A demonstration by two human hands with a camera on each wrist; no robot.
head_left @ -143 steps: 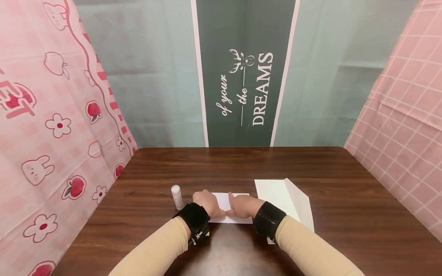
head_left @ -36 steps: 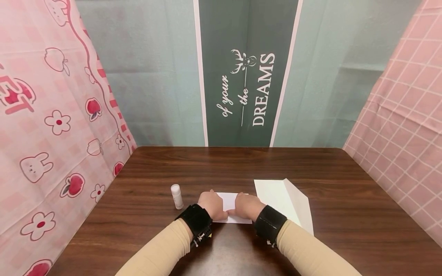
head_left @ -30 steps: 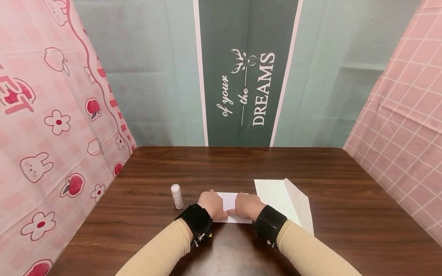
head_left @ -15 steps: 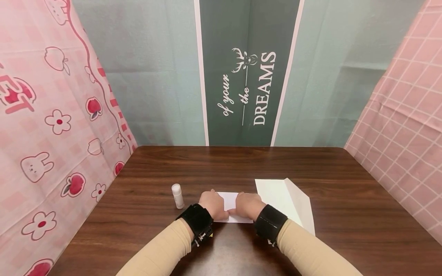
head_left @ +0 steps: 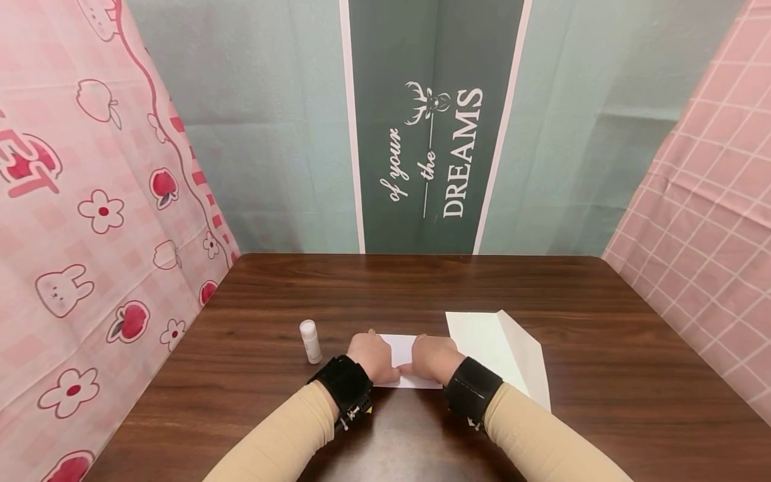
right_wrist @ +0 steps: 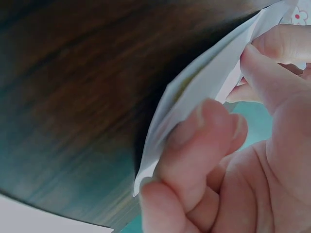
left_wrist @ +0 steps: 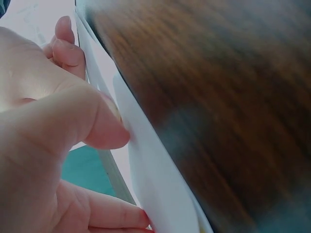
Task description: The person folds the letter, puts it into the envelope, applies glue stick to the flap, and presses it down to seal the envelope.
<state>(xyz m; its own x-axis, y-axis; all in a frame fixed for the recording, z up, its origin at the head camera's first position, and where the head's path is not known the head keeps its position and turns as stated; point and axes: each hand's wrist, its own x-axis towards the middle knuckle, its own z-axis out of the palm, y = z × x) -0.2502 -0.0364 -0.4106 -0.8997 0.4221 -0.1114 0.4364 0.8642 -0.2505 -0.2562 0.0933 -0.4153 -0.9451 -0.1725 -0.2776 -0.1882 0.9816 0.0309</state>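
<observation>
A small folded white paper [head_left: 401, 349] lies on the table between my hands in the head view. My left hand [head_left: 370, 357] holds its left side, the thumb [left_wrist: 109, 131] resting near the edge in the left wrist view. At the right side, my right hand [head_left: 435, 357] holds the same paper, its fingers bent and its thumb [right_wrist: 265, 73] on the edge in the right wrist view. The thumb tips meet near the paper's lower middle. Loose layers of the folded paper [right_wrist: 204, 77] stand slightly apart along the edge there. Its underside is hidden.
A white glue stick [head_left: 310, 341] stands upright left of my left hand. To the right, partly under my right forearm, lies a larger white sheet [head_left: 482, 335] with a folded flap. The brown wooden table [head_left: 409, 288] ends at a hanging cloth [head_left: 289, 167].
Since the earliest frame, both hands have shifted slightly to the right along the folded paper, and the thumbs have stayed together. Over the last second hardly anything has moved.
</observation>
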